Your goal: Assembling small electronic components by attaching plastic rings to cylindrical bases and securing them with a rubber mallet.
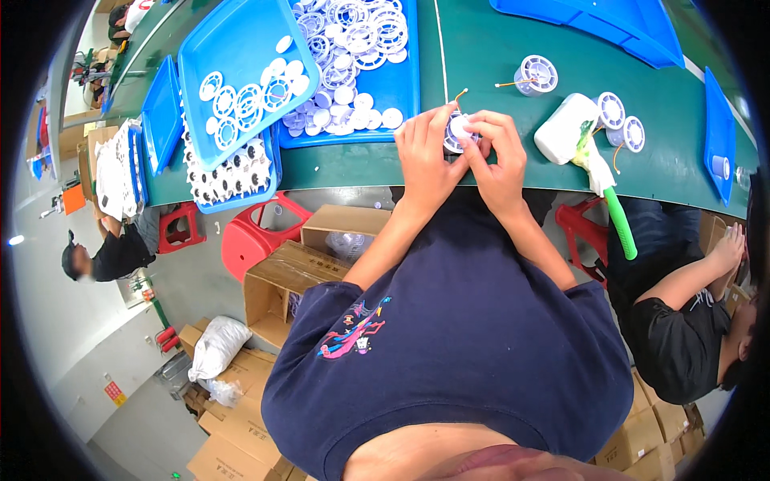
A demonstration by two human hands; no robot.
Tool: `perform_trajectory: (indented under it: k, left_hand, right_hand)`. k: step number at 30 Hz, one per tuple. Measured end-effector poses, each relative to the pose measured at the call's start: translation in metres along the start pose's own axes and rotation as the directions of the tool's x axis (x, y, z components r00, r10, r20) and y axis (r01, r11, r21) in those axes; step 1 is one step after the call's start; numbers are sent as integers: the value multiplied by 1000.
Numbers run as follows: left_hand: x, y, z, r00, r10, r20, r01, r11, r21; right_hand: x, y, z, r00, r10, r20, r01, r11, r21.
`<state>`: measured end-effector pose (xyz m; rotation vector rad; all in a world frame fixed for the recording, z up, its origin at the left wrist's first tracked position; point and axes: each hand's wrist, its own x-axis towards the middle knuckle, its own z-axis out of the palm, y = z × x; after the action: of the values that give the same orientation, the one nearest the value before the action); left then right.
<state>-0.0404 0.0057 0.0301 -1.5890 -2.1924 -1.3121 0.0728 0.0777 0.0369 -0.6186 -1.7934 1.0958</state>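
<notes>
At the near edge of the green table, my left hand point(423, 156) and my right hand point(499, 156) close from both sides around a white slotted round housing point(451, 144). A short orange wire sticks up beyond it. My right fingertips press a small white disc point(459, 126) on its top. My fingers cover much of the housing. Farther off and to the right stands a similar housing point(539, 74) with an orange wire. Two more housings point(611, 110) sit beside a mallet-like tool point(560, 128) with a white head and a green handle, which overhangs the table edge.
Left of my hands, a blue tray point(413, 96) holds many white rings and discs. Another blue tray point(186, 64) with rings rests tilted over white parts point(228, 178). More blue trays point(597, 28) lie far right. Red stools point(253, 240) and cartons point(277, 276) stand below; a co-worker point(682, 337) sits right.
</notes>
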Motion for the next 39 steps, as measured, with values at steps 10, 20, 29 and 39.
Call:
perform_trajectory:
  k: [10, 20, 29, 39]
  left_hand:
    - [-1, 0, -1, 1000, -9, 5, 9, 1000, -24]
    - [-1, -2, -2, 1000, -12, 6, 12, 999, -49]
    - [-7, 4, -8, 995, -13, 98, 45, 945, -325]
    - [-4, -2, -7, 984, 6, 179, 38, 969, -245]
  right_hand:
    - [1, 3, 1, 998, -60, 29, 61, 997, -37]
    - [49, -15, 4, 991, -69, 118, 87, 984, -156]
    - [161, 20, 97, 879, -82, 471, 329, 819, -471]
    - [156, 41, 114, 829, -62, 556, 423, 721, -549]
